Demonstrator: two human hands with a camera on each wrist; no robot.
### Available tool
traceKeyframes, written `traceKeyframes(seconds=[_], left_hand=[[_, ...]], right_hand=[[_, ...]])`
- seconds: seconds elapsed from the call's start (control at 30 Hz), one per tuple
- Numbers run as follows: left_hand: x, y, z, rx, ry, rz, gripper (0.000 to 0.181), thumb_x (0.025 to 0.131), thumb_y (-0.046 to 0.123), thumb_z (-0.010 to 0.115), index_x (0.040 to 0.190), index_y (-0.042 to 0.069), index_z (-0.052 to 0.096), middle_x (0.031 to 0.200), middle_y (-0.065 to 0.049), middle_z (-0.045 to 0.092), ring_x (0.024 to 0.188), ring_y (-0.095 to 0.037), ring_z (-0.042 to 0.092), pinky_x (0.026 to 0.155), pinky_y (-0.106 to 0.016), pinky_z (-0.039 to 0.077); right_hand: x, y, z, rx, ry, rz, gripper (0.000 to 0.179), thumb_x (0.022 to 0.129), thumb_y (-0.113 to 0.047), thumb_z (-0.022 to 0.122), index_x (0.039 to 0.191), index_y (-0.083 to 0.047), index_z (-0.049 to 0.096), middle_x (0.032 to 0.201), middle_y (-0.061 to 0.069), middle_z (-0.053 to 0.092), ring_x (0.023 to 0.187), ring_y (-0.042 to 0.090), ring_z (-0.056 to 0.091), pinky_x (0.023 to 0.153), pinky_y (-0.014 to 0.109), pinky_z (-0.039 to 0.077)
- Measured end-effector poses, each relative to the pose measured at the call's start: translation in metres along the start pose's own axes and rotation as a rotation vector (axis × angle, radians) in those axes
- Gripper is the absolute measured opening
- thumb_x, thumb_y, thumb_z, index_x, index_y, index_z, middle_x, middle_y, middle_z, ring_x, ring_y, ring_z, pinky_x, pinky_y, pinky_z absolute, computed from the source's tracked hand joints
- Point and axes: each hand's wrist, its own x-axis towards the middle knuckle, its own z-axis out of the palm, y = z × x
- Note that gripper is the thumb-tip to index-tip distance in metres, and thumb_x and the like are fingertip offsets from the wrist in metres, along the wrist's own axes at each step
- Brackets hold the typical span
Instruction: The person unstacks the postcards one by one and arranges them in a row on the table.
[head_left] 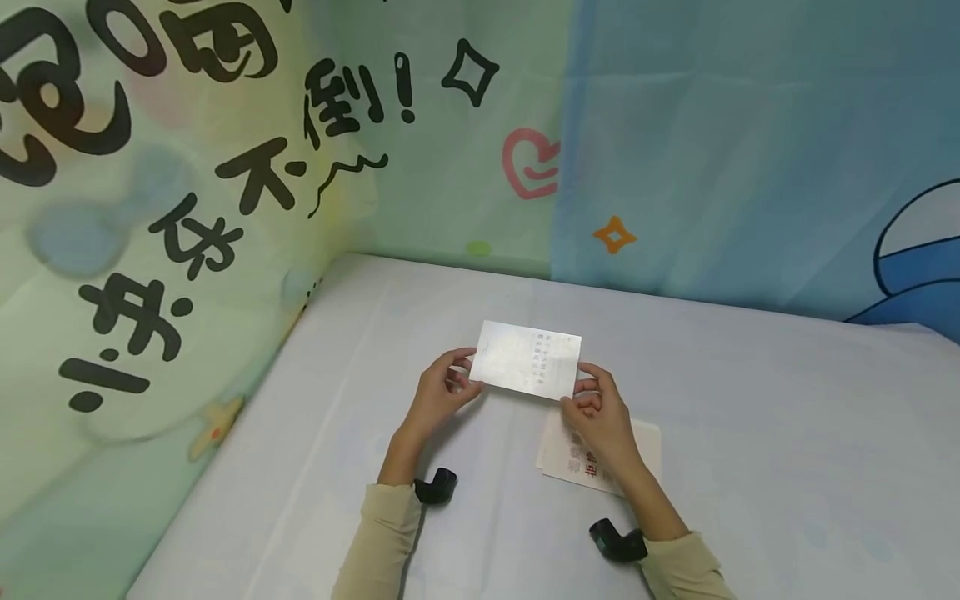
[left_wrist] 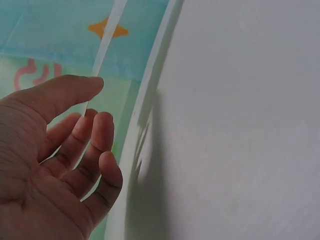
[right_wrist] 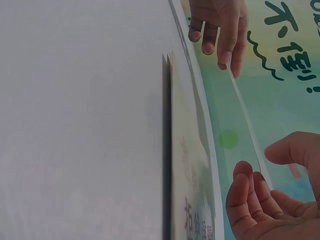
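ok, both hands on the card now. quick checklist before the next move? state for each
1. One end gripped: ok, the left hand pinches the card.
2. Other end gripped: ok, the right hand pinches it.
3. Card raised: ok, held up off the table.
4. Papers squared up: not ok, the edges of the papers are offset at a corner.
5. Papers in full view: not ok, the right hand and wrist cover part of them in the head view.
6. Card's underside: cannot tell, both wrist views show it edge-on.
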Motion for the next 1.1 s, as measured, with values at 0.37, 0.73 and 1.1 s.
traceKeyframes(seconds=[0.37, 0.73, 1.1], left_hand=[[0.001, -0.002, -0.017, 0.024, -0.02, -0.028, 0.051, 0.083, 0.003, 0.075, 0.13, 0.002, 0.056, 0.106, -0.013, 0.061, 0.08, -0.017, 0.06, 0.071, -0.024, 0.048], [0.0, -0.005, -0.026, 0.014, 0.012, -0.049, 0.051, 0.083, 0.002, 0.074, 0.131, 0.002, 0.056, 0.109, -0.015, 0.06, 0.084, -0.021, 0.062, 0.072, -0.024, 0.048], [0.0, -0.013, -0.038, 0.029, 0.073, -0.08, 0.049, 0.083, -0.001, 0.072, 0.129, 0.0, 0.057, 0.11, -0.018, 0.059, 0.085, -0.024, 0.064, 0.072, -0.025, 0.049]], right_hand=[[0.008, 0.004, 0.014, -0.002, -0.001, -0.014, 0.061, 0.089, 0.0, 0.063, 0.144, -0.004, 0.037, 0.114, 0.018, 0.055, 0.083, 0.004, 0.056, 0.07, 0.012, 0.045], [0.016, 0.002, 0.026, -0.034, -0.016, -0.037, 0.064, 0.087, 0.002, 0.064, 0.144, -0.002, 0.036, 0.112, 0.019, 0.055, 0.079, 0.006, 0.056, 0.067, 0.012, 0.045], [0.022, -0.003, 0.042, -0.026, -0.094, 0.01, 0.068, 0.087, 0.001, 0.065, 0.146, -0.003, 0.032, 0.117, 0.018, 0.053, 0.084, 0.012, 0.057, 0.069, 0.014, 0.046]])
